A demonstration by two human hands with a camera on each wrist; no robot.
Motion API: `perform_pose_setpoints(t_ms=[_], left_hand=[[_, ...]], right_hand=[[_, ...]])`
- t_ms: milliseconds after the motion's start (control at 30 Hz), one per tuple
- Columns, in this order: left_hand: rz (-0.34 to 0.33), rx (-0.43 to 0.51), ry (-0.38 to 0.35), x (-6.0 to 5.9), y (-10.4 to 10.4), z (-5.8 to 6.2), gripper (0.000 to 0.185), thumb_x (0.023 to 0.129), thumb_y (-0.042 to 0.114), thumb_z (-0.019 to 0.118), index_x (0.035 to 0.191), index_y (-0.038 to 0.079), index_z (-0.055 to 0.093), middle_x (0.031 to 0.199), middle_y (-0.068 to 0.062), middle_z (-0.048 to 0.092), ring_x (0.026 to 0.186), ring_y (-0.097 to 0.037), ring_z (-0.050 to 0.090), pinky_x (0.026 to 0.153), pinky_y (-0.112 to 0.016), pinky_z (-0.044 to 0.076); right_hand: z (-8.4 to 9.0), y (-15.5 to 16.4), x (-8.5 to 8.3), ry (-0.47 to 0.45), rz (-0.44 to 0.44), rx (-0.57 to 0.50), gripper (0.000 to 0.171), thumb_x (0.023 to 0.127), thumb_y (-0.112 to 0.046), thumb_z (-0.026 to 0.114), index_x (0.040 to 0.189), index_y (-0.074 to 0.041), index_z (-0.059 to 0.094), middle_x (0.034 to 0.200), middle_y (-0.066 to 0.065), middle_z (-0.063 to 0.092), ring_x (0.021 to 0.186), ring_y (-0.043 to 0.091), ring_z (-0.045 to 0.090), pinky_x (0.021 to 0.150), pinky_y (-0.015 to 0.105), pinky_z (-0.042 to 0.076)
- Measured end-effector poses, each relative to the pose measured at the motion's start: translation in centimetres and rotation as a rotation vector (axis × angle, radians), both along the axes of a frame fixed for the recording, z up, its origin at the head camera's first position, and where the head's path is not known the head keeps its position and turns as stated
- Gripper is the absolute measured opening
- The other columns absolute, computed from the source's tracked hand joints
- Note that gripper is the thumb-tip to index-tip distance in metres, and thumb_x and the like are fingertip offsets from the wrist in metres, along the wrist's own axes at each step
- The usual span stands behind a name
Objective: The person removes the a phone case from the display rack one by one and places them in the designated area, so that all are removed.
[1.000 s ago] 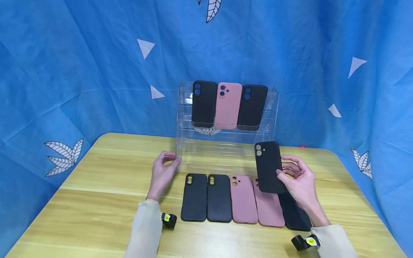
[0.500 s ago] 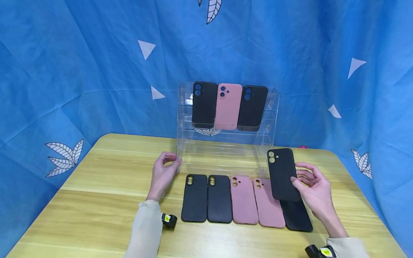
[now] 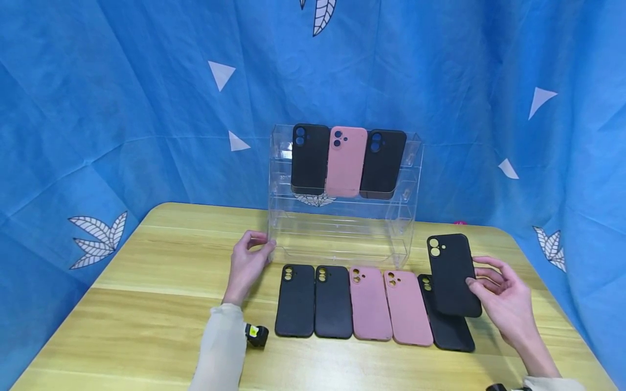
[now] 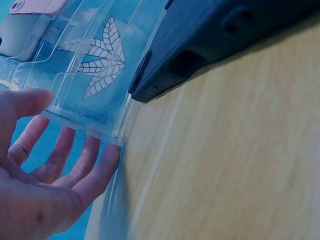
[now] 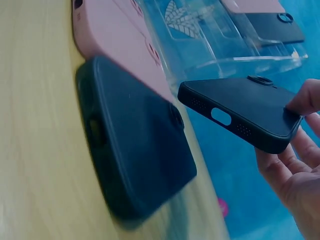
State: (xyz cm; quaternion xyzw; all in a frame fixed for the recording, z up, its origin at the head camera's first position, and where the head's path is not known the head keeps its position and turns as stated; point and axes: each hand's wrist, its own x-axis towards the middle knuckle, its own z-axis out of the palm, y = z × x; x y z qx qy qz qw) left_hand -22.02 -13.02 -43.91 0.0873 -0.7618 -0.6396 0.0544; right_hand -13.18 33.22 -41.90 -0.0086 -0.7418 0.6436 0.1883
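In my right hand is a black phone case, pinched along its right long edge, thumb on the back face and fingers behind. It hangs tilted over the rightmost black case of the row and covers part of it. The right wrist view shows the bottom end of the held case, with its charging cutout, above the table. My left hand grips the lower left side of a clear tiered display stand. In the left wrist view its thumb and fingertips lie along the edge of the stand.
The stand's top tier bears a black case, a pink case and another black case. Before it on the wooden table lie two black cases and two pink cases. A blue curtain hangs behind.
My right hand has moved right and toward me with the black phone case, uncovering the right pink case and the rightmost black case's camera end. My left hand has stayed at the stand.
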Motion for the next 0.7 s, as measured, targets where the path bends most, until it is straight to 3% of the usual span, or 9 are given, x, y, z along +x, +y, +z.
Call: perform_pose_setpoints(t_ms=[200,433,700], left_hand=[[-0.001,-0.010,0.012,0.0,0.0,0.0,0.027,0.095,0.022,0.071,0.116,0.008,0.062,0.127,-0.015,0.065,0.099,-0.030,0.069,0.076,-0.026,0.059],[-0.006,-0.003,0.005,-0.1,-0.1,0.1,0.027,0.095,0.022,0.071,0.116,0.009,0.061,0.127,-0.014,0.064,0.101,-0.030,0.069,0.078,-0.030,0.061],[-0.009,-0.001,0.008,-0.1,-0.1,0.0,0.026,0.095,0.021,0.071,0.116,0.008,0.061,0.127,-0.016,0.064,0.101,-0.029,0.069,0.077,-0.028,0.060]], right_hand=[[-0.4,1.9,0.7,-0.030,-0.002,-0.015,0.047,0.087,0.015,0.065,0.121,-0.018,0.068,0.090,-0.017,0.075,0.076,-0.003,0.069,0.067,0.009,0.055],[-0.8,3.9,1.4,-0.066,0.006,-0.059,0.049,0.088,0.016,0.065,0.117,-0.023,0.070,0.088,-0.017,0.074,0.075,-0.004,0.071,0.066,0.008,0.054],[-1.7,6.2,2.5,-0.195,-0.004,0.037,0.046,0.091,0.008,0.068,0.116,-0.029,0.069,0.085,-0.019,0.071,0.074,-0.004,0.070,0.064,0.010,0.054]])
